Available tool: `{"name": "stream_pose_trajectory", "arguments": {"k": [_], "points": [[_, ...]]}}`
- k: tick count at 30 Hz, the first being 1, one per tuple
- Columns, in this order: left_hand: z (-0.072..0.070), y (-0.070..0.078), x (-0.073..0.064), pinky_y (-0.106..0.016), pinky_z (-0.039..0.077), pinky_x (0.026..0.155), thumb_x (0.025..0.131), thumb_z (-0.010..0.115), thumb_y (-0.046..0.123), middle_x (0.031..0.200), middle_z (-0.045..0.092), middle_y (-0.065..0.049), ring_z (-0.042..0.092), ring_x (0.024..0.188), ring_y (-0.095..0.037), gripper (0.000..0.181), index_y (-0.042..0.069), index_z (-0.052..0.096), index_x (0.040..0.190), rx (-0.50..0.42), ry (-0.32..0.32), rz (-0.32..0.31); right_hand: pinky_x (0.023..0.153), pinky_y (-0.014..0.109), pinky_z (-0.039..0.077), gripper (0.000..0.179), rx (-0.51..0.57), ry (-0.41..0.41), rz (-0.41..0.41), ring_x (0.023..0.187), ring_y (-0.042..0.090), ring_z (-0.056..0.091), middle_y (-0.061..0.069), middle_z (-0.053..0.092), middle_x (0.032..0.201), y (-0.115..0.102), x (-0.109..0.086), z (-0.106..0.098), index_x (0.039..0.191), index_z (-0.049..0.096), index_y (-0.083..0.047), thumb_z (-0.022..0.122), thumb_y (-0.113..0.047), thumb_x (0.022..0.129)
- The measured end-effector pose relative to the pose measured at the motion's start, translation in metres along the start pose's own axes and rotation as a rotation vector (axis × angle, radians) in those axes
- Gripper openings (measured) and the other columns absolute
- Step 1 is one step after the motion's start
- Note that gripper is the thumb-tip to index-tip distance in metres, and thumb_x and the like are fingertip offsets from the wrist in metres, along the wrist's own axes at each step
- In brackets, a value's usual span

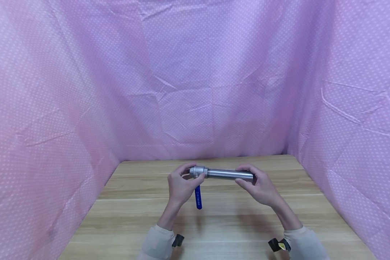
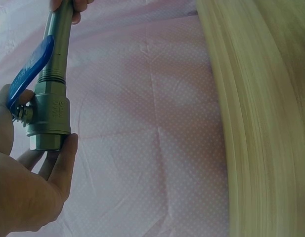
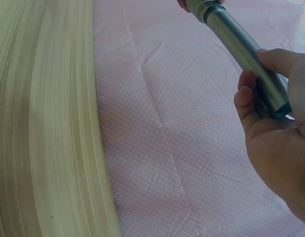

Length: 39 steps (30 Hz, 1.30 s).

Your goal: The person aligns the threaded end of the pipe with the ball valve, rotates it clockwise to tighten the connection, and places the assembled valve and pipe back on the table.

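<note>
My left hand (image 1: 181,186) grips a silver metal ball valve (image 1: 199,170) between thumb and fingers. A blue lever handle (image 1: 198,198) hangs from the valve toward me. Joined end to end with the valve is a straight steel pipe (image 1: 225,174); a few threads show at the joint in the left wrist view. Round the pipe's far right end, the thumb and fingers of my right hand (image 1: 263,186) hold it. Valve and pipe (image 3: 241,44) are held up above the table, roughly level, with the pipe running to the right.
A wooden table (image 1: 221,224) with light grain lies below both hands. Pink dotted cloth (image 1: 185,90) hangs behind it and along both sides. Dark wrist cameras (image 1: 178,240) are strapped at the light sleeves (image 1: 157,242).
</note>
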<state>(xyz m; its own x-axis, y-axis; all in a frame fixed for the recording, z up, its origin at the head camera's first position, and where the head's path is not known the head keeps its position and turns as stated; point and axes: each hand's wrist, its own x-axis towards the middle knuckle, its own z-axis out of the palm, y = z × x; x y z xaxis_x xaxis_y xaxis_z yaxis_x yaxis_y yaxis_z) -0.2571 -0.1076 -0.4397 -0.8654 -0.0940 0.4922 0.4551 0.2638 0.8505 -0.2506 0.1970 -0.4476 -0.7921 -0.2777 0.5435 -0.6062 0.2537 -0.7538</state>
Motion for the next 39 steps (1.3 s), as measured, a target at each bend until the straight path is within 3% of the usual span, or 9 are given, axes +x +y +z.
{"name": "stream_pose_trajectory", "arguments": {"k": [6, 13, 22, 33, 36, 39], "points": [[0.0003, -0.0008, 0.0003, -0.043, 0.074, 0.094, 0.085, 0.096, 0.012, 0.118, 0.084, -0.010, 0.083, 0.107, -0.028, 0.039, 0.009, 0.084, 0.122, 0.004, 0.004, 0.001, 0.062, 0.022, 0.062, 0.029, -0.002, 0.004, 0.015, 0.081, 0.002, 0.069, 0.002, 0.072, 0.103, 0.0000, 0.0003, 0.0005, 0.132, 0.073, -0.005, 0.078, -0.001, 0.104], [0.0008, 0.0008, -0.0010, -0.043, 0.074, 0.094, 0.085, 0.098, 0.016, 0.118, 0.084, -0.012, 0.083, 0.108, -0.030, 0.040, 0.010, 0.084, 0.123, -0.007, 0.010, 0.013, 0.056, 0.021, 0.056, 0.042, 0.045, -0.026, 0.019, 0.077, 0.000, 0.065, 0.006, 0.069, 0.122, 0.0000, -0.0001, -0.0003, 0.140, 0.065, -0.004, 0.078, 0.004, 0.101], [0.0020, 0.0005, -0.0013, -0.044, 0.074, 0.094, 0.085, 0.098, 0.016, 0.119, 0.084, -0.012, 0.082, 0.108, -0.030, 0.040, 0.010, 0.084, 0.122, -0.001, 0.012, 0.010, 0.061, 0.021, 0.060, 0.035, 0.066, -0.011, -0.006, 0.082, 0.000, 0.066, 0.001, 0.070, 0.118, 0.0019, 0.0001, -0.0002, 0.130, 0.066, -0.001, 0.079, 0.009, 0.098], [0.0024, 0.0020, -0.0032, -0.045, 0.074, 0.094, 0.085, 0.098, 0.016, 0.118, 0.084, -0.012, 0.083, 0.108, -0.031, 0.040, 0.009, 0.084, 0.123, 0.006, 0.010, 0.016, 0.061, 0.025, 0.064, 0.029, 0.053, -0.023, -0.002, 0.079, 0.005, 0.071, 0.011, 0.072, 0.096, 0.0059, -0.0016, -0.0028, 0.132, 0.069, -0.003, 0.076, 0.003, 0.104], [0.0025, 0.0020, -0.0039, -0.044, 0.074, 0.094, 0.085, 0.097, 0.016, 0.118, 0.084, -0.012, 0.083, 0.108, -0.030, 0.040, 0.010, 0.084, 0.123, 0.006, 0.011, 0.016, 0.062, 0.025, 0.065, 0.030, 0.052, -0.030, 0.004, 0.078, 0.007, 0.072, 0.014, 0.073, 0.096, 0.0056, -0.0020, -0.0031, 0.133, 0.069, -0.003, 0.076, 0.002, 0.104], [0.0026, 0.0020, -0.0046, -0.044, 0.074, 0.094, 0.085, 0.097, 0.016, 0.118, 0.084, -0.012, 0.083, 0.108, -0.030, 0.040, 0.010, 0.084, 0.123, 0.008, 0.013, 0.015, 0.064, 0.024, 0.065, 0.034, 0.051, -0.031, 0.008, 0.082, 0.006, 0.073, 0.016, 0.073, 0.107, 0.0044, -0.0022, -0.0030, 0.134, 0.068, -0.003, 0.078, 0.003, 0.102]]}}
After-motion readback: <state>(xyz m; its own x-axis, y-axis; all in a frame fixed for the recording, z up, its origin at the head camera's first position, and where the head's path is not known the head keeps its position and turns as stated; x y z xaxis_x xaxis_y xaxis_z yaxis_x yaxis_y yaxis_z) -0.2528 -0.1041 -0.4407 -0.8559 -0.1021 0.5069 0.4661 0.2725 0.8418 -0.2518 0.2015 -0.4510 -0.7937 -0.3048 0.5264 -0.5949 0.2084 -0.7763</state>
